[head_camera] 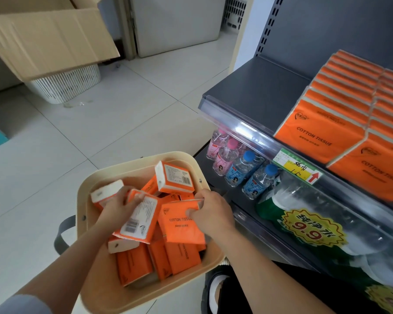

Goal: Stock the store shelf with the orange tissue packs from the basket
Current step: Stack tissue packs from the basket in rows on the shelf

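Head view: in the basket (114, 169), left hand (116, 206) grips barcode-up pack (140, 219); right hand (212, 215) pinches orange-faced pack (178, 226).

Both bare forearms reach up from the lower edge toward the frame's centre. The left grip (119, 203), left of centre, curls its fingers over a white-faced orange rectangular tissue pack (141, 220). The right grip (213, 214), just beside it, knuckles up, pinches the upper edge of a plain orange rectangular tissue pack (179, 227).

— What sits on the grey shelf (259, 87)?
— Orange tissue packs (322, 132), two rows running front to back on its right side.
— And lower down?
— Small bottles (254, 175) with pink and blue caps on the lower shelf (204, 159); a white slatted basket (68, 87) on the tiled floor (123, 109).
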A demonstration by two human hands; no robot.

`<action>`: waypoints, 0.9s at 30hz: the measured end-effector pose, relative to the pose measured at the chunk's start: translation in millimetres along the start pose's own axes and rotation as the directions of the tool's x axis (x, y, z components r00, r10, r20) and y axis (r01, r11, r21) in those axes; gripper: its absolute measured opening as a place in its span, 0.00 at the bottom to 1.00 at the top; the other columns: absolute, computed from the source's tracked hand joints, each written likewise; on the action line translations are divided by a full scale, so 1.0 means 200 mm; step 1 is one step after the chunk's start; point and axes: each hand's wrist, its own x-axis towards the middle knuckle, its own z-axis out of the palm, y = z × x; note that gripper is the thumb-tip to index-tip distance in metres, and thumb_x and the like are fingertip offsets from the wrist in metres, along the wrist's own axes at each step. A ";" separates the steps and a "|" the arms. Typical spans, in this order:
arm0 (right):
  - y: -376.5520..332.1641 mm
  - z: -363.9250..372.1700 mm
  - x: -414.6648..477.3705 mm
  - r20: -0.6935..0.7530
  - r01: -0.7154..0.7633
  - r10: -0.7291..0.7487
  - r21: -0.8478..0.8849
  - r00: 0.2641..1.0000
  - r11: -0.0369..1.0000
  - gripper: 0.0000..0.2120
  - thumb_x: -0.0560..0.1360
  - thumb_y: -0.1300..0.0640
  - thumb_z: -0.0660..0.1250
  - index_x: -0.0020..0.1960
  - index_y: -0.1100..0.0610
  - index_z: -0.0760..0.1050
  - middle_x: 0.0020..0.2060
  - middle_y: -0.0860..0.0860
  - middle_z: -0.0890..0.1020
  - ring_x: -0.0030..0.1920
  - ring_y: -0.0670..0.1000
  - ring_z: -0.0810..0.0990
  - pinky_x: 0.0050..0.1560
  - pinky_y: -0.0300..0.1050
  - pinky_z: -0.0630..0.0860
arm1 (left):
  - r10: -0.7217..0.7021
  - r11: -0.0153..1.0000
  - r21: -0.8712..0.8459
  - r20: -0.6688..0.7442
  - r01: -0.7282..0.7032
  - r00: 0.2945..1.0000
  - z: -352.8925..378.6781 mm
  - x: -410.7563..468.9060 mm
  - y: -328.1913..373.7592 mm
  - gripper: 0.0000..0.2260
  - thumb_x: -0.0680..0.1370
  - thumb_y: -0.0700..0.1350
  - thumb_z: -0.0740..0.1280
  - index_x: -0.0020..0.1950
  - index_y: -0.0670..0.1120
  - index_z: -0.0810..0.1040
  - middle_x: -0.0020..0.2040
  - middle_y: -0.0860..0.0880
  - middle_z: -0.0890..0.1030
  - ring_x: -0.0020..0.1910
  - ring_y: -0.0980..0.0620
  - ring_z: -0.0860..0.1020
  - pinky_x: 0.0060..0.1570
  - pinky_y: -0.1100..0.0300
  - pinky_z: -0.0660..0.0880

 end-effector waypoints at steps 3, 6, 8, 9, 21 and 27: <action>0.00 -0.01 -0.02 -0.022 0.005 -0.006 -0.036 1.000 0.999 0.15 0.73 0.49 0.71 0.57 0.50 0.73 0.52 0.47 0.77 0.51 0.50 0.78 0.47 0.45 0.76 | -0.027 0.964 -0.264 0.049 0.039 0.998 -0.05 -0.06 0.14 0.11 0.78 0.52 0.64 0.60 0.57 0.70 0.43 0.48 0.81 0.38 0.53 0.81 0.32 0.65 0.75; 0.01 -0.03 -0.04 -0.049 0.003 -0.004 -0.028 0.999 1.000 0.14 0.73 0.49 0.70 0.56 0.50 0.73 0.53 0.47 0.75 0.50 0.49 0.76 0.45 0.43 0.73 | -0.038 0.915 -0.400 0.025 0.045 0.999 -0.09 -0.10 0.24 0.07 0.79 0.45 0.64 0.57 0.51 0.74 0.44 0.44 0.81 0.33 0.56 0.81 0.26 0.70 0.74; 0.02 -0.04 -0.06 -0.069 0.009 -0.008 0.014 0.998 1.000 0.15 0.74 0.49 0.70 0.58 0.49 0.73 0.54 0.46 0.74 0.51 0.48 0.76 0.45 0.42 0.72 | -0.071 0.876 -0.474 0.055 0.089 0.996 -0.10 -0.15 0.30 0.04 0.80 0.42 0.63 0.52 0.47 0.76 0.42 0.46 0.81 0.29 0.59 0.81 0.25 0.69 0.74; 0.01 -0.05 -0.08 -0.093 0.023 -0.021 0.022 0.995 1.000 0.15 0.74 0.49 0.70 0.59 0.49 0.73 0.54 0.46 0.74 0.52 0.48 0.75 0.45 0.42 0.72 | -0.095 0.860 -0.496 0.071 0.118 0.993 -0.10 -0.17 0.33 0.04 0.80 0.42 0.63 0.50 0.46 0.77 0.41 0.46 0.81 0.28 0.60 0.81 0.25 0.68 0.75; 0.02 -0.15 -0.14 -0.382 0.222 -0.236 -0.081 0.893 0.972 0.18 0.76 0.49 0.67 0.64 0.51 0.70 0.58 0.47 0.73 0.60 0.48 0.71 0.53 0.40 0.71 | 0.171 0.693 -0.644 0.583 0.324 0.794 -0.17 -0.23 0.40 0.34 0.61 0.28 0.70 0.67 0.39 0.72 0.61 0.36 0.78 0.60 0.39 0.76 0.57 0.50 0.76; 0.03 -0.21 -0.15 -0.416 0.174 -0.117 0.101 0.902 0.980 0.20 0.76 0.50 0.68 0.66 0.50 0.70 0.57 0.48 0.74 0.60 0.49 0.72 0.56 0.44 0.71 | 0.012 0.787 -0.575 0.375 0.222 0.927 -0.15 -0.25 0.48 0.34 0.58 0.62 0.79 0.55 0.44 0.76 0.41 0.46 0.80 0.41 0.48 0.75 0.38 0.58 0.70</action>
